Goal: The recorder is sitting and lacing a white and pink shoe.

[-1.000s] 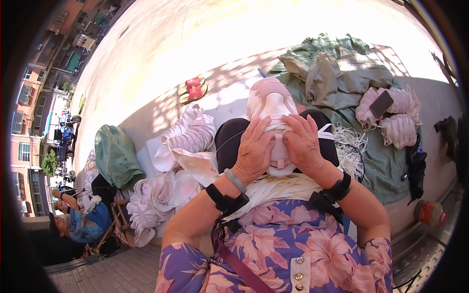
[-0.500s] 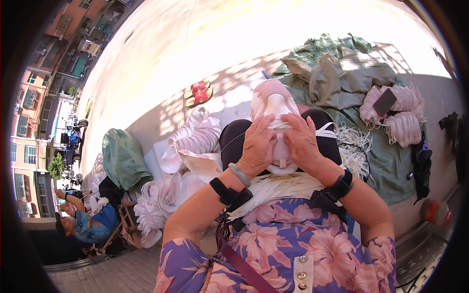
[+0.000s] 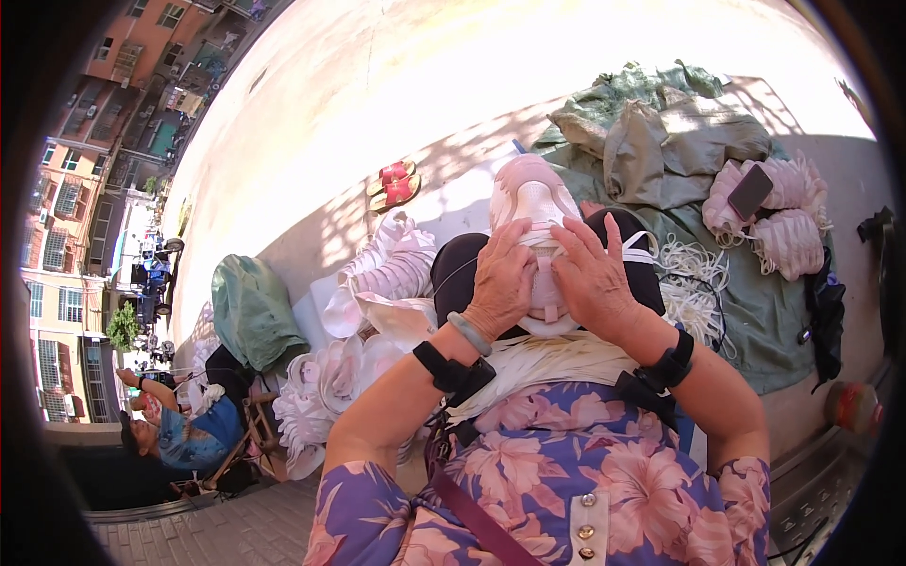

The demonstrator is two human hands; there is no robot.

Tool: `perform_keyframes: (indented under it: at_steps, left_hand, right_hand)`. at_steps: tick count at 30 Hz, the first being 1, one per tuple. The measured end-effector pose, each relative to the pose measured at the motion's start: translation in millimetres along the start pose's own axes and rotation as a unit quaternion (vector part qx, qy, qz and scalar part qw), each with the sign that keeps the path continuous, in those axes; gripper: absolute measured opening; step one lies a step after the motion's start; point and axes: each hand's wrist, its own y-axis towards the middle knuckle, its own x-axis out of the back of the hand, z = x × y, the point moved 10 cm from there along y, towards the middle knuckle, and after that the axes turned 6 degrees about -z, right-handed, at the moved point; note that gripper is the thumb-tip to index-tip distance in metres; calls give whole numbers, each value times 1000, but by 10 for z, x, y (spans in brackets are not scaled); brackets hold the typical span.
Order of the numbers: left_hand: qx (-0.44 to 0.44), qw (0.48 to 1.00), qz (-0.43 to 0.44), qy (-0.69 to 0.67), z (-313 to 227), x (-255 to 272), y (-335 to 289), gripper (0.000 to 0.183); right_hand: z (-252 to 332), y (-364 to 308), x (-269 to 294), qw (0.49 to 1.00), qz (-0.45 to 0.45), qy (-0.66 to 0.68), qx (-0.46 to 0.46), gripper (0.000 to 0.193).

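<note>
A pale pink and white sneaker (image 3: 534, 193) rests on my lap between my knees, its toe pointing away from me. My left hand (image 3: 503, 281) grips its left side at the lacing, fingers bent and thumb pressed in near the tongue. Opposite it, my right hand (image 3: 596, 283) holds the right side, thumb at the lacing and one outer finger raised. A white shoelace (image 3: 640, 249) loops out beside my right hand. What the fingertips pinch is partly hidden. Across my lap lies a bundle of flat white laces (image 3: 547, 366).
Stacked pale shoe parts (image 3: 392, 259) and a green sack (image 3: 253, 311) are on my left. To my right, loose white laces (image 3: 694, 283) lie on green cloth, with a phone (image 3: 750, 192) atop pink bundles. Red sandals (image 3: 394, 185) stand ahead. Another person (image 3: 193, 434) sits far left.
My right hand's fingers have spread a little, with an outer finger lifting off the sneaker. My left hand stays at the lacing. The whole view has shifted slightly.
</note>
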Motion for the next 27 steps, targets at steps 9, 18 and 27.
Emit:
perform_keyframes:
  at_steps: [9,18,27]
  left_hand:
    - [-30,999,0,9,-28,7,-18,11]
    - [-15,999,-25,23,-5,-15,-3,11]
    - [-4,998,-61,33,-26,14,-58,12]
  right_hand:
    - [27,22,-53,999,-27,-26,22,11]
    - [-18,29,-93,999,-44,-6,4,11]
    - [-28,15,-86,998,-53,-16,10,9]
